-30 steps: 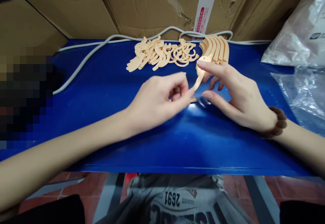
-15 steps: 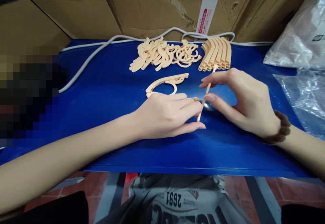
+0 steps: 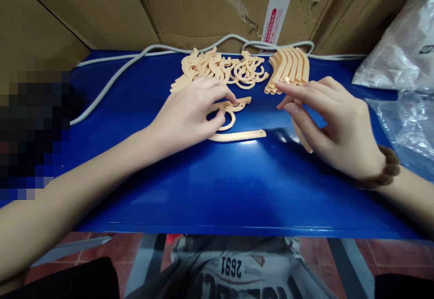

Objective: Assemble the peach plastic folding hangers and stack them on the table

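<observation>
- Boxes (image 3: 203, 9): brown cardboard, walling off the back and left, scuffed, one strip of printed white tape (image 3: 278, 14).
- Table (image 3: 217, 186): glossy blue, glare mid-surface.
- Bag (image 3: 400, 41): white plastic, back right; clear film (image 3: 400, 122) in front of it, right of the right wrist.
- Cable (image 3: 232, 36): pale, looped along the back edge, behind the parts.
- Left hand (image 3: 193, 113): palm down, reaching in from the left, over the laid-out parts and hiding their left ends. Thumb and index bent, tips apart, at the ring and arc; can't tell if they grip.
- Right hand (image 3: 339, 122): raised right of those parts, in front of the stack, brown bracelet (image 3: 389, 168) at the wrist. Thumb and index closed on a strip (image 3: 303, 137).
- Pile (image 3: 220, 66): cream shaped pieces and hooks, jumbled, back centre, partly behind the left hand.
- Stack (image 3: 290, 66): cream curved bars, side by side, just right of the pile.
- Laid-out parts, mid-table: bar (image 3: 240, 135) nearest the person, hole at its right end; arc (image 3: 244, 103) farther back; ring (image 3: 233, 119) between. Can't tell if joined.
- Strip: cream, slim, mostly hidden by the fingers.
</observation>
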The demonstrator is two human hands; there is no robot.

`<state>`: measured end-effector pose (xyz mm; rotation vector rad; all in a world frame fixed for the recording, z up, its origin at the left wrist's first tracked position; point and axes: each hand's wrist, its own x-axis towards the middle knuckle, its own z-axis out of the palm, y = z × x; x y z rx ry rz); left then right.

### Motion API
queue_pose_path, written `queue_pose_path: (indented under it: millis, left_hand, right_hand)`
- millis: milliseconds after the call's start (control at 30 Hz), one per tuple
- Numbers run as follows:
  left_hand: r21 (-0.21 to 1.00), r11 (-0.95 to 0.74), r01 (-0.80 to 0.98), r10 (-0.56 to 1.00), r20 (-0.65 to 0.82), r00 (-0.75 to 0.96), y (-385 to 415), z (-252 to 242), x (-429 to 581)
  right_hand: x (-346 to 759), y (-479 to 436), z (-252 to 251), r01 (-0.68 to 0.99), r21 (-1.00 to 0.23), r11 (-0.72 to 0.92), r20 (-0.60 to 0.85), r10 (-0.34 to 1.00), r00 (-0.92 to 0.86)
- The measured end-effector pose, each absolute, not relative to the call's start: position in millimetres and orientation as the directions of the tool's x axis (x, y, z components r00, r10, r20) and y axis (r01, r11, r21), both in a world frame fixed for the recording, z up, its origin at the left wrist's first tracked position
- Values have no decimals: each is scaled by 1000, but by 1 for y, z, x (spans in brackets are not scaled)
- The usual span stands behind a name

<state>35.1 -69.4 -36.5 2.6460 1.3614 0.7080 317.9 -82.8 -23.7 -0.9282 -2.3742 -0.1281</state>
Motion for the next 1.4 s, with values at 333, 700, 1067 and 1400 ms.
queue_pose_path:
  millis: [333, 700, 1067, 1400]
  left_hand:
    - [305, -564, 767, 825, 256, 504, -61, -42, 31]
    - [329, -600, 729, 793, 362, 490, -56, -52, 29]
    - [362, -585, 726, 804, 376, 460, -57, -50, 29]
    - [322, -582, 746, 802, 381, 461, -58, -50, 29]
  right_hand:
    - [322, -74, -29, 645, 63, 761, 372, 582, -723]
    - [324, -73, -28, 599, 41, 799, 378, 543, -750]
    - [319, -78, -28, 609, -66, 790, 453, 568, -688]
    - [324, -73, -33, 584, -20, 811, 432, 534, -727]
